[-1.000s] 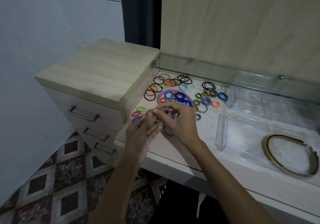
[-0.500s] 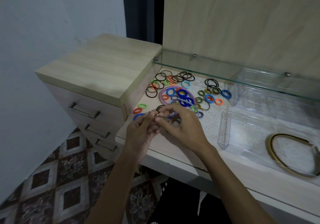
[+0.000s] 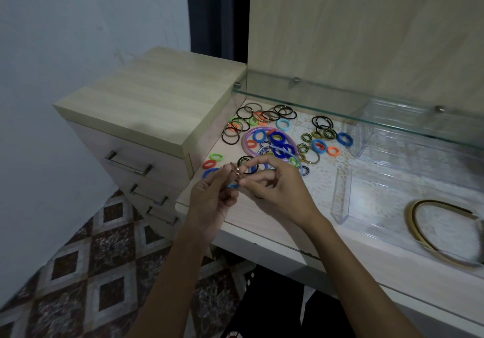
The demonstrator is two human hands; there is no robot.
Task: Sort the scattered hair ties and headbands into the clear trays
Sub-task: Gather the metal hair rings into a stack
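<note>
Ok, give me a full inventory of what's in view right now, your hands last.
hair ties: dozens, black, blue, orange, green, striped; scattered on the desk's left part.
purple headband: one; lying among the ties.
near clear tray: one; right of the pile.
gold headband: one, gold and dark; in the near tray.
far clear tray: one; under the glass shelf.
drawer unit: one, light wood; left of the desk.
left hand, right hand: both pinching thin brown ties with small beads.
</note>
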